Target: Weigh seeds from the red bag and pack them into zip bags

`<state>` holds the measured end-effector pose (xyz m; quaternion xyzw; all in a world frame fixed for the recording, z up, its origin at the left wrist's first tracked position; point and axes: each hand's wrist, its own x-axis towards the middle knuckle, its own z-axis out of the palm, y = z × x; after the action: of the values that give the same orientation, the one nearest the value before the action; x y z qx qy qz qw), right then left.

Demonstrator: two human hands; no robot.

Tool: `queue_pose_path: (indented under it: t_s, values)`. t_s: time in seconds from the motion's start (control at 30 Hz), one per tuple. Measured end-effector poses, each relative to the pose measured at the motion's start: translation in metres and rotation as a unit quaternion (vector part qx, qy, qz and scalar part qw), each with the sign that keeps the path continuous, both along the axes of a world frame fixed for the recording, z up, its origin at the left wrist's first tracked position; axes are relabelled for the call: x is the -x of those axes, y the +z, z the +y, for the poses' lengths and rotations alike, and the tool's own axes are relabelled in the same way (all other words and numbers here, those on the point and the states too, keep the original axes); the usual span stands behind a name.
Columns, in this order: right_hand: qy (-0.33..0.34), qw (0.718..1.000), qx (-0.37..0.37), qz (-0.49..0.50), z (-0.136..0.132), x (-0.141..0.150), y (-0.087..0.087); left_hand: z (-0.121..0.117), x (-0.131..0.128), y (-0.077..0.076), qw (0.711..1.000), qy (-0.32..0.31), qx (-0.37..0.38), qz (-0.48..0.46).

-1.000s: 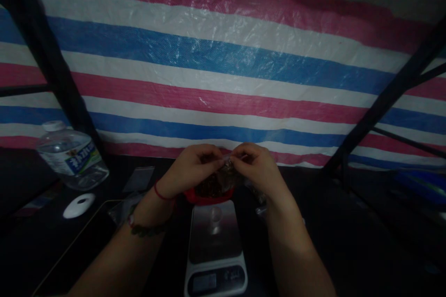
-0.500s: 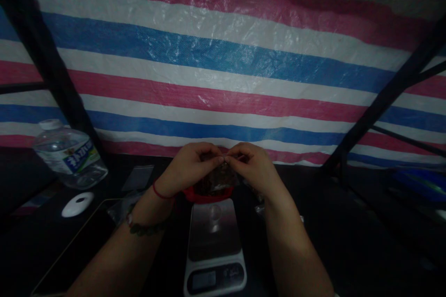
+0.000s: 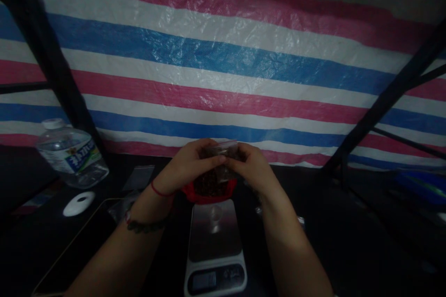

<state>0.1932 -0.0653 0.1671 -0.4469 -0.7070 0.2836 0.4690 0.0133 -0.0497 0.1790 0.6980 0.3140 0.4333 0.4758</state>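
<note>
My left hand (image 3: 190, 167) and right hand (image 3: 257, 167) pinch 1 clear bag (image 3: 225, 150) midway between them, its top edge running left to right.

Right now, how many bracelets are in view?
2: a red cord just behind the left hand, and a beaded one farther up that arm. Others may be hidden.
</note>
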Motion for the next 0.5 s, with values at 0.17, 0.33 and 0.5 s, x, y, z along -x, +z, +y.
queue_pose_path:
  t_s: [0.17, 0.33, 0.5]
  values:
    - [0.015, 0.998, -0.025, 0.056, 0.0036, 0.0036, -0.0023, 0.0024, 0.0004, -0.002, 0.998, -0.041, 0.011, -0.035]
    - [0.02, 0.995, -0.039, 0.085, 0.0047, 0.0042, -0.0032, 0.0008, -0.0021, -0.0006, 0.999, -0.046, -0.003, -0.013]
    - [0.006, 0.994, -0.049, 0.094, 0.003, 0.0053, 0.0005, -0.0002, -0.0044, 0.0002, 0.998, -0.063, -0.011, -0.024]
